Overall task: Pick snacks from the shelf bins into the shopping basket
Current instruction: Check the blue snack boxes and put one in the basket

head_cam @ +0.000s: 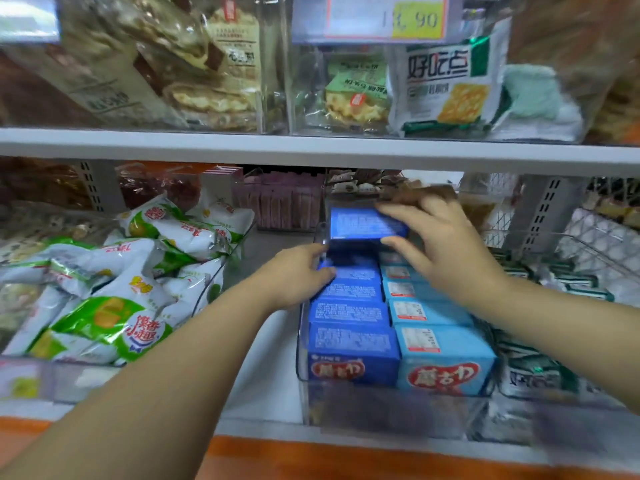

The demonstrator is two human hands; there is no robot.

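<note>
Nearest, the left forearm (pixel 156 393) and right forearm (pixel 571 337) reach in over the front edge of the shelf (pixel 266 362) towards a clear bin (pixel 381 414) that stands at that edge, right of centre; the bin holds two rows running towards the back of the shelf, dark boxes (pixel 351 341) on the left and pale boxes (pixel 445 355) on the right, packed side by side and touching; the right hand (pixel 446 251) has one box (pixel 365 225) raised above the far end of the dark row, its grip clamped on it with fingers over the top and thumb beneath; the left hand (pixel 298 271) lies at the bin's left wall with fingertips over the rim on the dark row, seemingly steadying it; blur hides whether its grip is closed on anything, so I cannot tell; green-and-white packets (pixel 104 306) lie heaped near the shelf's left edge, apart from the bin; the basket is not in view; as to progress, I judge one pick to be in hand: the box is clear of its row but not yet out from under the upper shelf (pixel 311 148), and carrying it to the basket and letting go are left; what the basket already holds cannot be seen, so how many snacks remain to pick is unknown.
</note>
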